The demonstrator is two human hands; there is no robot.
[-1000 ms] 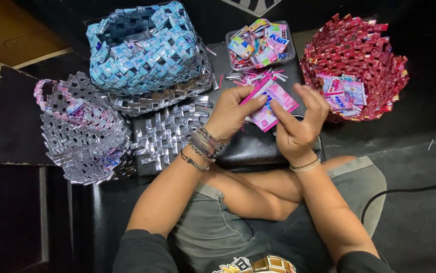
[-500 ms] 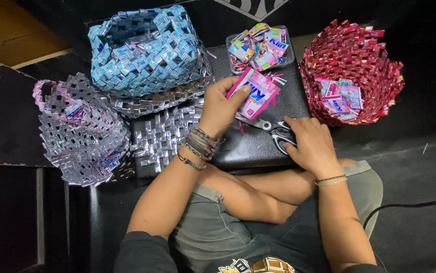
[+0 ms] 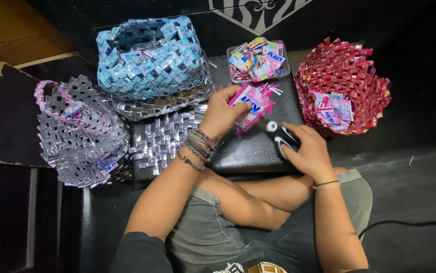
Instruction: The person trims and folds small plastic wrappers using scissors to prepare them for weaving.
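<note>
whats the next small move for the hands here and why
Probably lift the scissors toward the pink wrapper. The right hand already grips their black handles on the dark stool, while the left hand holds the wrapper up, with cut pink strips lying beside it.

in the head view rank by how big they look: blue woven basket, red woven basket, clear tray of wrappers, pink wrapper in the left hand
1. blue woven basket and red woven basket, too alike to rank
2. clear tray of wrappers
3. pink wrapper, held by the left hand
</note>
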